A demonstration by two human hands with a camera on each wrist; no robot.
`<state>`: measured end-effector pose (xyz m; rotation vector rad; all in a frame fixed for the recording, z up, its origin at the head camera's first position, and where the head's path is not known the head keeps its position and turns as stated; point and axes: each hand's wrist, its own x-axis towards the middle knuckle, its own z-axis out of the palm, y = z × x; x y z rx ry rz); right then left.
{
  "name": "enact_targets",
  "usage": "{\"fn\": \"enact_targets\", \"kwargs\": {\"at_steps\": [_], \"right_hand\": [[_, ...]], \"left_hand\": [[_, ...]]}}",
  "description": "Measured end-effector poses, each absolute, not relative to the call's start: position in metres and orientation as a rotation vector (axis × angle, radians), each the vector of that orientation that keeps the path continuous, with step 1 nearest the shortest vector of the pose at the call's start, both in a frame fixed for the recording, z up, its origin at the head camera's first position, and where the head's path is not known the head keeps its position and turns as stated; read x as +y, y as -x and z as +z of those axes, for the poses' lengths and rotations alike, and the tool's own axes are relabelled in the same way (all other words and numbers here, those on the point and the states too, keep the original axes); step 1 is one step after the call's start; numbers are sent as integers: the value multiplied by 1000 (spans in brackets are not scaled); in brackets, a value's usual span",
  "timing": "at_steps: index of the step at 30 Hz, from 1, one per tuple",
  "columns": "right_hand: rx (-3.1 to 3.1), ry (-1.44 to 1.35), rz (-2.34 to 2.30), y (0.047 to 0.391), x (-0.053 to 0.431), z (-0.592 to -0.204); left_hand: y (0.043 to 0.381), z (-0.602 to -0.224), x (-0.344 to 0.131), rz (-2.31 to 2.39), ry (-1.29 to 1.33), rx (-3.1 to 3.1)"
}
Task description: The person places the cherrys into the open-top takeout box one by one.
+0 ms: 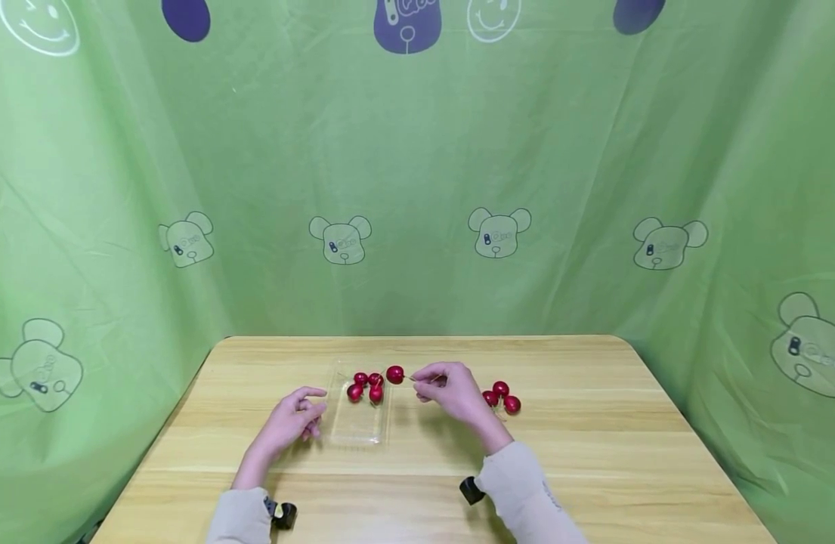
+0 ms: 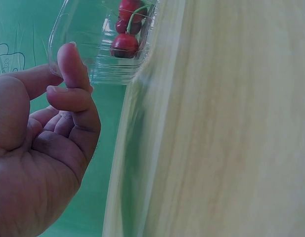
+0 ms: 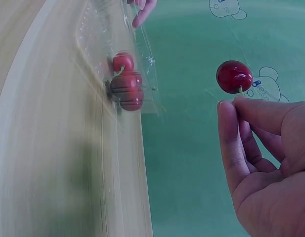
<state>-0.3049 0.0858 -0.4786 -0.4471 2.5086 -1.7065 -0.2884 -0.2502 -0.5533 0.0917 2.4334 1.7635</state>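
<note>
By its stem, my right hand pinches a dark red cherry between thumb and index finger. The cherry hangs off the fingertips beside the right edge of a clear plastic box, as the right wrist view also shows. Inside the box, toward its far end, several red cherries with stems lie close together. Beside the box's left wall is my left hand, its fingers loosely bent with nothing between them. In the left wrist view, a fingertip overlaps the box's rim.
Three more cherries lie in a cluster on the wooden table, just right of my right hand. A green printed curtain hangs behind the table and on both sides.
</note>
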Motion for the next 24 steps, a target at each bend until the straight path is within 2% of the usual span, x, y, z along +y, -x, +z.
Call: {"fn": "enact_targets", "kwargs": {"at_steps": [24], "right_hand": [[2457,449,-1719,311,53,-488]], "left_hand": [[288,-554,-251,1793,-151,2412]]}}
